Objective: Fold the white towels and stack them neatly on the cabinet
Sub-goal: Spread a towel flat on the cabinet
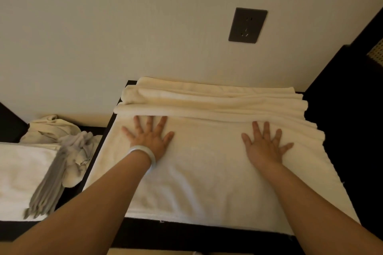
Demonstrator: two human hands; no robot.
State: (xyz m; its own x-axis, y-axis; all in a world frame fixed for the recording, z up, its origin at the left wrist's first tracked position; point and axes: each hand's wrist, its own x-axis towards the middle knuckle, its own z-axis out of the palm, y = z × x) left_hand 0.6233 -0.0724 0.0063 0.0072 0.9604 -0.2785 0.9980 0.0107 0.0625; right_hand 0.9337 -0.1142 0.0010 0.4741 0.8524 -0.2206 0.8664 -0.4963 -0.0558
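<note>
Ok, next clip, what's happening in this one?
A person is smoothing a white towel spread over a dark cabinet against the wall. The left hand and right hand lie flat on it, fingers spread, gripping nothing. The towel's far part is bunched in folds along the wall, below a dark wall socket. To the left, on a lower surface, lie a crumpled towel, a grey cloth and another white towel.

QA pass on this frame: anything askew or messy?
Yes. The far end of the white towel is bunched into ridges at the wall, not flat. On the left, crumpled towels and a grey cloth lie unfolded. Left hand and right hand press flat.
</note>
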